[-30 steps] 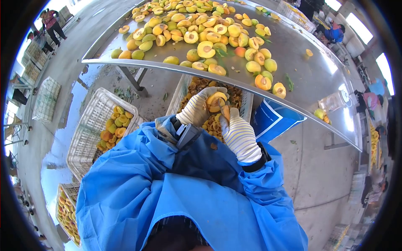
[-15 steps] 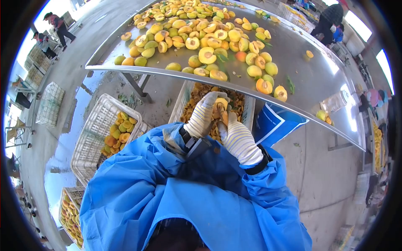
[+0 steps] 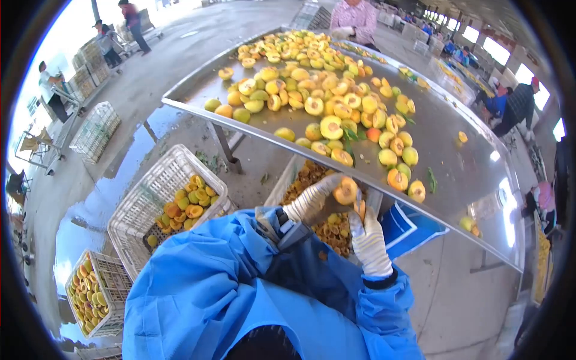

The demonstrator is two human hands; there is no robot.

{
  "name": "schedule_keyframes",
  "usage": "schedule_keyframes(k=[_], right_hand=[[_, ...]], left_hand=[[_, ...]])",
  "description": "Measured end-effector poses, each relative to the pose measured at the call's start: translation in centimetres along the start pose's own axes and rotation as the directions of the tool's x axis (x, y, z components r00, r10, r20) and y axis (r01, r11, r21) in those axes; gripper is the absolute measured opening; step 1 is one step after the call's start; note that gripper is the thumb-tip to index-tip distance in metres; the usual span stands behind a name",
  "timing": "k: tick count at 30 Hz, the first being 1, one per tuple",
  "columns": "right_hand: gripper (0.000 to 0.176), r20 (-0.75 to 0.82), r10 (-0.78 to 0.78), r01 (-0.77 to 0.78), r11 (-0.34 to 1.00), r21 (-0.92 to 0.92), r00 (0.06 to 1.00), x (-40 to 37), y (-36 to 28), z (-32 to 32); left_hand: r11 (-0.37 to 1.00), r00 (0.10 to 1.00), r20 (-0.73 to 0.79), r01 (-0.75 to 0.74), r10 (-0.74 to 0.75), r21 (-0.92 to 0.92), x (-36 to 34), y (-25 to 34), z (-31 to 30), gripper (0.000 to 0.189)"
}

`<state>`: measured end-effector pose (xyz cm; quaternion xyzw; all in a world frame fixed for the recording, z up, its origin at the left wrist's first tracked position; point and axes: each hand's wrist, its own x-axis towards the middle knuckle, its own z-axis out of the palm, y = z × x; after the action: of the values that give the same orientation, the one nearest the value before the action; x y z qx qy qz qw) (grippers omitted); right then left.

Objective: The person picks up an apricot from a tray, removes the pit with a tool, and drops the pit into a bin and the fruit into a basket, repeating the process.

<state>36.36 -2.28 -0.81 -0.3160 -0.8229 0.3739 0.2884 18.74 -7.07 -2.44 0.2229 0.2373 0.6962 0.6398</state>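
Clamping a peach (image 3: 346, 191) in the left hand (image 3: 313, 205), with the right hand (image 3: 368, 241) gripping what may be a blade (image 3: 359, 205), invites a slip that cuts the left palm.

metal table (image 3: 462, 162) | peach halves (image 3: 332, 127), leaves | floor (image 3: 150, 84) | crates (image 3: 157, 192)

A long steel counter (image 3: 456, 174) runs from 10 to 3 o'clock, strewn with whole and halved peaches (image 3: 318, 90). At 9 o'clock a white basket (image 3: 150, 180) on the wet floor (image 3: 114, 186) holds more fruit. Another full crate (image 3: 90, 294) sits at 8 o'clock, and an unfilled crate (image 3: 96, 132) at 10. A blue bag (image 3: 408, 222) lies under the counter at 3. A person in pink (image 3: 357, 18) stands at 12 o'clock.
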Motion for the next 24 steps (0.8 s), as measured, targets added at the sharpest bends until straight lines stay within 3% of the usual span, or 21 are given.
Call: schedule_keyframes(k=[2, 5, 8, 11, 19, 22, 24], right_hand=[[0.032, -0.041, -0.097, 0.097, 0.995, -0.023, 0.994, -0.2, 0.5, 0.4], [0.034, 0.008, -0.099, 0.099, 0.968, -0.232, 0.995, -0.3, 0.4, 0.8], [0.034, 0.033, -0.075, 0.082, 0.932, -0.354, 0.997, -0.5, -0.4, 0.9], [0.033, 0.041, -0.077, 0.087, 0.917, -0.39, 0.996, -0.3, -1.1, 0.9], [0.028, 0.024, -0.086, 0.086, 0.864, -0.497, 0.996, -0.7, -1.3, 1.6], [0.029, 0.062, -0.015, 0.048, 0.812, -0.581, 0.998, -0.8, -1.7, 1.7], [0.031, 0.082, -0.051, 0.084, 0.875, -0.477, 0.995, -0.7, -0.8, 1.9]], left_hand=[[0.997, 0.996, -0.086, 0.02, -0.013, 0.079, 0.3, -0.5, -0.5, 0.06], [0.968, 0.993, -0.106, 0.071, -0.047, 0.239, 0.2, -0.2, -1.3, 0.067], [0.953, 0.979, -0.19, 0.126, -0.074, 0.277, 0.2, -0.4, -1.1, 0.071], [0.935, 0.976, -0.175, 0.179, -0.13, 0.305, 0.0, 0.0, -1.2, 0.071], [0.958, 0.958, -0.283, 0.115, -0.037, 0.263, 0.3, -0.8, -0.8, 0.064], [0.952, 0.961, -0.275, 0.099, -0.017, 0.288, 0.5, -1.0, -1.0, 0.06], [0.928, 0.958, -0.286, 0.132, -0.029, 0.348, 0.8, -1.1, -1.8, 0.061]])
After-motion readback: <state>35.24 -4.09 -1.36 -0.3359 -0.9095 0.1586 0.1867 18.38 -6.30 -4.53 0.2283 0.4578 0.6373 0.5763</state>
